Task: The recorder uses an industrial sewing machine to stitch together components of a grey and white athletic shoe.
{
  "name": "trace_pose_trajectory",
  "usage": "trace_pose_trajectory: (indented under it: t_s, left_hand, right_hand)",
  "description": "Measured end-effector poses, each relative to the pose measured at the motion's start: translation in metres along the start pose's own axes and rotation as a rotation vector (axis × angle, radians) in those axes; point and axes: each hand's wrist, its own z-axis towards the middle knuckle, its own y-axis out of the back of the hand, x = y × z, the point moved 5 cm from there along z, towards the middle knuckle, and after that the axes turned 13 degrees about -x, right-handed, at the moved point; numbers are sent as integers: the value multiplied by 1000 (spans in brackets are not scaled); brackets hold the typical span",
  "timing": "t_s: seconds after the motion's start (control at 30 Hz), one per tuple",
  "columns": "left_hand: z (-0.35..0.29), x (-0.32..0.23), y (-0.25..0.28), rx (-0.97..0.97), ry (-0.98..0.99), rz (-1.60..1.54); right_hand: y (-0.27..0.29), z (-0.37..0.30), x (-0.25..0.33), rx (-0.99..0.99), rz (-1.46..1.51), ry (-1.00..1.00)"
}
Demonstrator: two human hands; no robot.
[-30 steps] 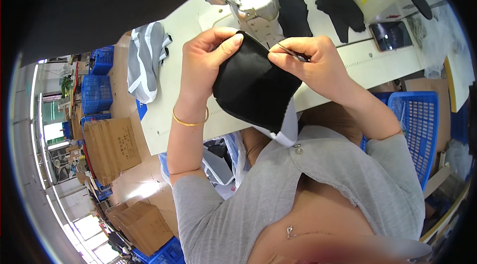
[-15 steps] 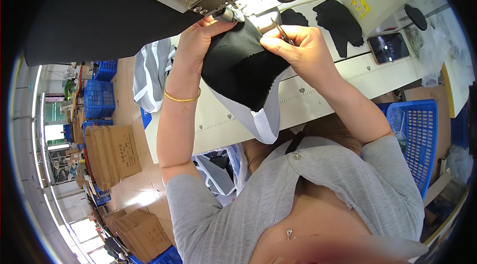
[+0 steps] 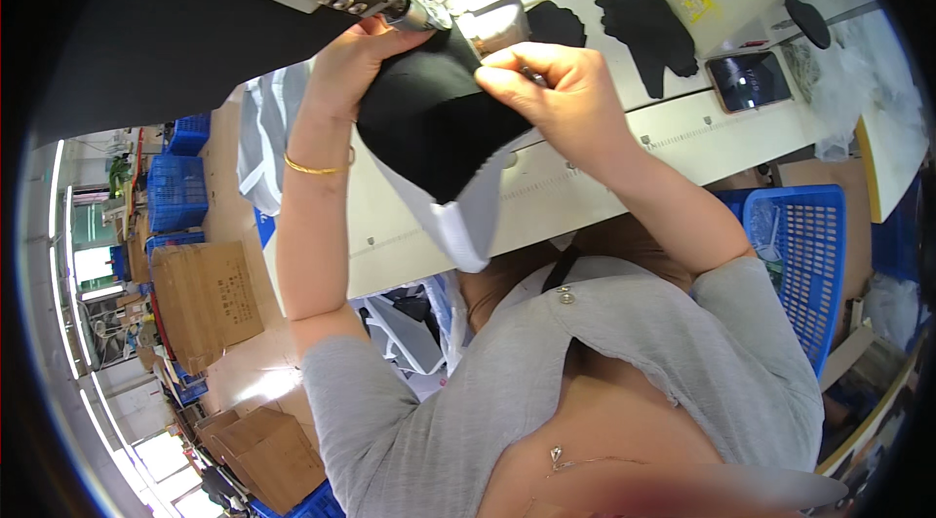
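Observation:
A black fabric piece with a white lower part (image 3: 429, 118) hangs from the sewing machine's metal foot area (image 3: 419, 11) over the table's front. My left hand (image 3: 356, 65) is closed on its left upper edge, thumb on top, right beside the foot. My right hand (image 3: 551, 89) pinches its right upper edge between thumb and forefinger. A small metal tool (image 3: 534, 76) is tucked in the same hand; only a bit of it shows among the fingers. The fabric's tip points down toward my lap.
Black cut pieces (image 3: 648, 36) and a phone (image 3: 749, 81) lie on the right of the white table (image 3: 390, 260). A blue basket (image 3: 795, 265) stands at my right. White-and-grey pieces (image 3: 265, 143) hang at the left edge. Cardboard boxes (image 3: 200, 304) stand on the floor at left.
The whole view has shifted slightly, with hands and fabric now further left and up in it. The tool's pointed tip, visible before above my right fingers, no longer shows. Both hands keep their hold.

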Motion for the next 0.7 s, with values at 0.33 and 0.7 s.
trace_pose_trajectory:
  t_s: [0.33,0.7]
  left_hand:
    - [-62,-35,3,-377,-251,774]
    - [-127,-14,-66,-348,-1274,1232]
  right_hand:
    - [5,-2,3,73,-211,-89]
    - [2,-10,2,39,150,-111]
